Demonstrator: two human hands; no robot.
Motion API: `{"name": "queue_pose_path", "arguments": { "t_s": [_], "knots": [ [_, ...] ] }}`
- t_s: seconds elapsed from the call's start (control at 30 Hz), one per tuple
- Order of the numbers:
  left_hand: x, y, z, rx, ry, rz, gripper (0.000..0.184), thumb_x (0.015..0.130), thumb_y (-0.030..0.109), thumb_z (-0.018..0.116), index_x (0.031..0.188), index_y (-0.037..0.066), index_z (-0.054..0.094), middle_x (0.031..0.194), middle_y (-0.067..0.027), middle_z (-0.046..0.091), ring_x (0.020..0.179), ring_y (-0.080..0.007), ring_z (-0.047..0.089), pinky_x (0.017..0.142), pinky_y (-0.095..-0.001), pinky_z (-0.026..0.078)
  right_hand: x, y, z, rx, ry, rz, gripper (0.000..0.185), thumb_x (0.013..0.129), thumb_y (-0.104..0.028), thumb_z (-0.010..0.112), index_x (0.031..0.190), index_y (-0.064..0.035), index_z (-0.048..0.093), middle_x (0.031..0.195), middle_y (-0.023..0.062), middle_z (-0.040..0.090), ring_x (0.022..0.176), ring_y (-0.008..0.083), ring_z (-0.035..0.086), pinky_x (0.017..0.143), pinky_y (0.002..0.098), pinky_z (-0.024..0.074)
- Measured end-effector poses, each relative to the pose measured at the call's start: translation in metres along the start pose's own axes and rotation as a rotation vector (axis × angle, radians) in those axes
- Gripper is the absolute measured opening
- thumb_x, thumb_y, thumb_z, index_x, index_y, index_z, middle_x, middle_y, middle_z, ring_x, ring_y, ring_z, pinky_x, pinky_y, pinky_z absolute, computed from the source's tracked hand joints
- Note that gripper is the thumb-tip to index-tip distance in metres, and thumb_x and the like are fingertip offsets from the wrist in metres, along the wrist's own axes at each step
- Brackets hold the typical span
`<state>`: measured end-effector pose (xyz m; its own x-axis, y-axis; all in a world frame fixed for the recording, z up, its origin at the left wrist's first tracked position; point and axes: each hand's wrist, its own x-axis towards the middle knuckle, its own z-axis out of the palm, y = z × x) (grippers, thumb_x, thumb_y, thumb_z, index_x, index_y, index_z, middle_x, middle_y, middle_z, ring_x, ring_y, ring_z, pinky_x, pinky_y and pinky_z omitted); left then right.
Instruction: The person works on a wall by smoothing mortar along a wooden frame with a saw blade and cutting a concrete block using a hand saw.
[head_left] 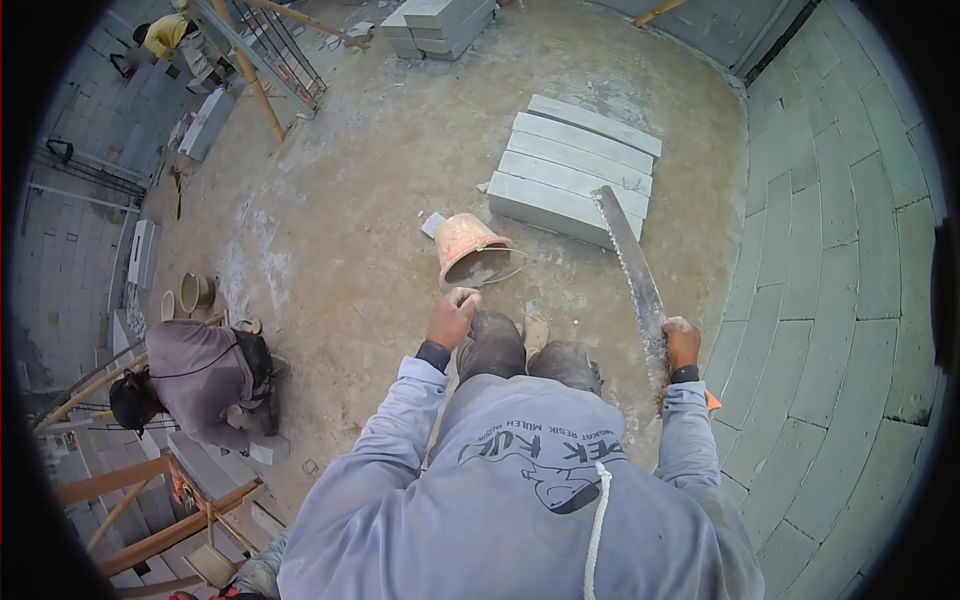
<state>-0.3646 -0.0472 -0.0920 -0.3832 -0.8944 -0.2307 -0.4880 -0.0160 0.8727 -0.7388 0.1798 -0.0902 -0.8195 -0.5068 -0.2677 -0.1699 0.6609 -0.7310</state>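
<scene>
My right hand (pixel 682 343) is closed on a handsaw (pixel 632 258), beside my right leg. The long toothed blade points forward and its tip overlaps a stack of pale blocks (pixel 570 168) in the view; whether it touches them I cannot tell. An orange bit of the handle shows behind my wrist. My left hand (pixel 455 317) is curled closed above my left knee, and what its fingers hold, if anything, is hidden. Just beyond it a dusty orange bucket (pixel 468 243) lies tipped on its side, its mouth toward me.
A block wall (pixel 820 300) rises close on my right. At left, a co-worker (pixel 205 375) bends low near two buckets (pixel 197 290). Another person (pixel 175 38) works at far left. More blocks (pixel 435 25) are stacked ahead, and wooden scaffolding (pixel 150 480) stands at lower left.
</scene>
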Motion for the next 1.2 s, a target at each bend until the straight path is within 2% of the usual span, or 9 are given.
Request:
{"name": "queue_pose_path", "arguments": {
  "t_s": [0.13,0.23,0.37,0.63,0.73,0.83,0.93,1.03,1.2],
  "knots": [
    [0.037,-0.001,0.003,0.010,0.023,-0.088,0.026,0.086,0.023,0.058,0.094,-0.001,0.063,0.078,-0.0047,0.062,0.074,-0.0115,0.056,0.067,-0.0273,0.045,0.058,-0.023,0.005,0.014,-0.034,-0.088,0.025,0.074,-0.019,0.059,0.083,0.0023,0.067,0.071,0.0111,0.066,0.068,0.0170,0.061,0.066,0.0313,0.0463],
    [0.052,-0.032,0.017,-0.003,0.030,-0.108,0.024,0.086,0.022,0.058,0.092,-0.001,0.064,0.077,-0.0043,0.062,0.072,-0.0109,0.055,0.066,-0.0267,0.045,0.076,-0.030,0.011,0.072,-0.007,-0.104,0.024,0.074,-0.017,0.058,0.083,0.0025,0.067,0.072,0.0112,0.066,0.068,0.0159,0.060,0.066,0.0309,0.0462],
    [0.063,-0.040,0.035,-0.047,0.012,-0.178,0.027,0.081,0.027,0.058,0.090,0.003,0.066,0.083,-0.0130,0.067,0.079,-0.0231,0.063,0.071,-0.0335,0.047,0.083,0.011,0.021,0.228,-0.008,-0.003,0.022,0.073,-0.016,0.059,0.081,0.0028,0.067,0.072,0.0098,0.066,0.069,0.0154,0.060,0.066,0.0302,0.0457],
    [0.139,0.024,0.027,0.323,-0.042,-0.134,0.030,0.082,0.031,0.057,0.091,0.004,0.067,0.083,-0.0154,0.067,0.080,-0.0287,0.064,0.073,-0.0360,0.048,0.092,0.046,0.036,0.080,0.007,0.213,0.020,0.070,-0.014,0.060,0.078,0.0021,0.069,0.073,0.0094,0.067,0.069,0.0187,0.061,0.068,0.0317,0.0462],
    [0.181,0.008,0.027,0.331,0.067,-0.173,0.030,0.082,0.031,0.057,0.091,0.005,0.067,0.084,-0.0154,0.067,0.080,-0.0285,0.065,0.072,-0.0362,0.048,0.100,0.052,0.069,0.176,0.046,0.309,0.023,0.070,-0.015,0.058,0.081,0.0034,0.067,0.076,0.0141,0.068,0.071,0.0229,0.063,0.068,0.0341,0.0465],
    [0.222,-0.005,0.032,0.379,0.048,-0.226,0.032,0.085,0.030,0.057,0.096,0.002,0.065,0.083,-0.0129,0.067,0.079,-0.0225,0.063,0.073,-0.0336,0.047,0.118,0.054,0.107,0.220,0.072,0.338,0.020,0.072,-0.013,0.059,0.080,0.0022,0.067,0.072,0.0100,0.066,0.069,0.0166,0.060,0.068,0.0307,0.0461],
    [0.297,-0.070,0.059,0.383,0.038,-0.181,0.036,0.087,0.031,0.056,0.100,-0.001,0.063,0.090,-0.0146,0.066,0.087,-0.0222,0.062,0.078,-0.0327,0.046,0.172,0.089,0.155,0.230,0.136,0.349,0.017,0.077,-0.014,0.059,0.083,0.0009,0.066,0.073,0.0035,0.063,0.071,0.0123,0.056,0.068,0.0281,0.0446],
    [0.401,-0.182,0.099,0.452,0.109,-0.038,0.042,0.088,0.033,0.054,0.105,-0.005,0.061,0.102,-0.0238,0.063,0.099,-0.0343,0.060,0.085,-0.0381,0.045,0.249,0.160,0.209,0.393,0.165,0.383,0.016,0.082,-0.014,0.059,0.087,0.0002,0.064,0.077,0.0007,0.061,0.074,0.0114,0.053,0.073,0.0261,0.0427],
    [0.541,-0.289,0.172,0.488,0.205,-0.025,0.055,0.088,0.045,0.050,0.116,-0.003,0.057,0.112,-0.0246,0.060,0.105,-0.0359,0.058,0.090,-0.0402,0.044,0.387,0.271,0.270,0.589,0.298,0.258,0.021,0.084,-0.013,0.059,0.098,0.0022,0.063,0.090,0.0043,0.064,0.086,0.0140,0.057,0.080,0.0267,0.0431]
  ]
}}
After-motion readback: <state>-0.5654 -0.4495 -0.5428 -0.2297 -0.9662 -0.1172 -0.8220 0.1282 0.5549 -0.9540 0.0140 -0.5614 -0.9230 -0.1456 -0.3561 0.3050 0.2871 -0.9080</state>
